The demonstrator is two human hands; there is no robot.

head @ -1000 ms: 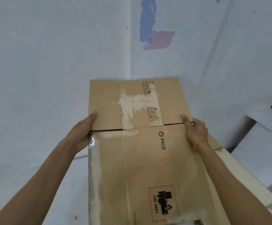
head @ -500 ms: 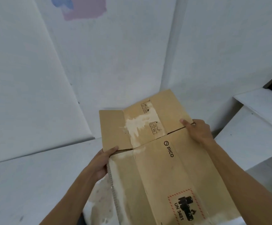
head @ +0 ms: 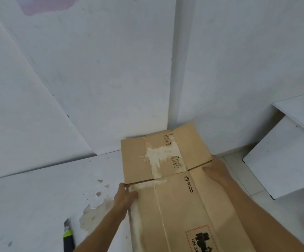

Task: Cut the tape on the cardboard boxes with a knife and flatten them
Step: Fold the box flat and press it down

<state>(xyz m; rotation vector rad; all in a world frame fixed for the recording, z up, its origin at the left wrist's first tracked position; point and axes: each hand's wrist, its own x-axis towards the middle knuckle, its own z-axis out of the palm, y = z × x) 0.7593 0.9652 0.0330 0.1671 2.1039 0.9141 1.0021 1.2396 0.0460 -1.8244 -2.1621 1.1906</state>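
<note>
Head view: I have the box point(head: 174, 197) already collapsed flat and held out in front of me, its far flaps point(head: 165, 157) pointing toward the corner of the room. My left hand point(head: 124, 196) pinches the left edge just below the flap crease, thumb on top. My right hand point(head: 218, 171) lies on the right edge at the same crease; I cannot tell from here whether its fingers wrap under. The knife point(head: 68, 237) lies on the floor near the bottom edge of the view, left of my left arm, apart from the box.

I judge the tape is cut and this is the flattening step. Next, the box wants lowering onto the floor and pressing down along the creases.
</note>
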